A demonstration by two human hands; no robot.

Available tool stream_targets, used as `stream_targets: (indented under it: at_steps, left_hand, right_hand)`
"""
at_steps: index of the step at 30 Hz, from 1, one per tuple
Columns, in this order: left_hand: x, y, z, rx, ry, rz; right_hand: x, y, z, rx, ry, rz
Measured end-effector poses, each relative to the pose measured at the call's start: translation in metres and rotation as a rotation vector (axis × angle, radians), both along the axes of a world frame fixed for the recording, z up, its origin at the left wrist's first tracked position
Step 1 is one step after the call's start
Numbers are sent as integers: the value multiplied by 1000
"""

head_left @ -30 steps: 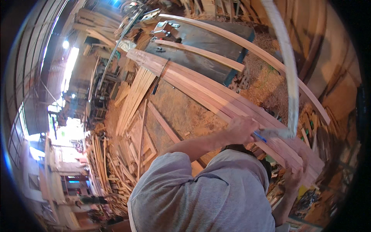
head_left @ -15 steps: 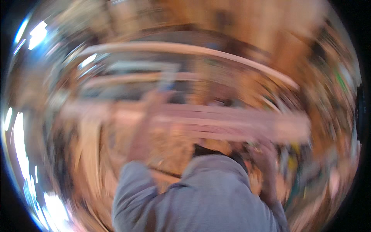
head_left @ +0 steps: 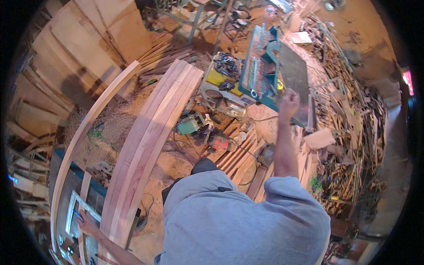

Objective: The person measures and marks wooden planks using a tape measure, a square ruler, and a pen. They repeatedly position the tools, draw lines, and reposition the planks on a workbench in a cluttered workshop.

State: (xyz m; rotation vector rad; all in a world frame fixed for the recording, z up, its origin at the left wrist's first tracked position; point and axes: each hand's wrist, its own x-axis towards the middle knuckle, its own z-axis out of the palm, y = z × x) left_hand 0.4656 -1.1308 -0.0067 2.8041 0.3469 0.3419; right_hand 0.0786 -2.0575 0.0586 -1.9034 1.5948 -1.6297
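At the lower left, my left hand point(head_left: 89, 226) is closed around a slim blue pen point(head_left: 79, 216). Beside its fingers is a pale metal try square point(head_left: 70, 211); whether the hand touches it I cannot tell. Just right of this hand runs a bundle of long reddish boards point(head_left: 143, 145) set side by side. My right hand point(head_left: 289, 104) reaches far forward, its fingers curled, over the edge of a green machine table point(head_left: 293, 75). What it holds, if anything, is hidden. A yellow round piece point(head_left: 280, 84) and a combination wrench point(head_left: 255, 77) lie on the machine near it.
A curved wooden strip point(head_left: 84, 128) arcs along the left. Between the boards and the machine, the ground holds a red power tool point(head_left: 219, 142), a green box-shaped tool point(head_left: 191, 123) and wood strips point(head_left: 240, 161). Offcuts point(head_left: 349, 132) are heaped at right; large panels point(head_left: 88, 35) lean far left.
My view has turned right, away from facing the boards squarely. My right hand has left the boards' near side and now reaches over the green machine. My left hand stays near the square.
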Motion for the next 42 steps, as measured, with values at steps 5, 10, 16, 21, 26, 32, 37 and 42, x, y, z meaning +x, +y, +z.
stream_targets:
  at_steps: [5,10,16,21,26,32,37,42]
  left_hand:
    - [-51,-78,11,-421,-106,-200]
    - [-103,-289,93,-454,234,-396]
    - [-172,-308,81,-315,491,-110]
    - [-204,-314,60,-293,355,-212]
    - [-220,-340,69,-395,253,-339]
    - [-243,-339,77,-606,302,-440]
    - [-250,-300,103,-871,380,-396]
    - [-296,-215,115,-1128,393,-185]
  right_hand:
    - [-80,-192,-75,493,349,477]
    - [-142,-321,-114,255,908,519]
    - [-69,-271,-200,98,960,563]
    - [39,-207,-193,54,816,700]
    - [120,-116,-173,60,665,928]
    - [188,51,-103,139,507,1339]
    - [203,245,-30,296,421,1816]
    - [167,500,44,61,255,2537]
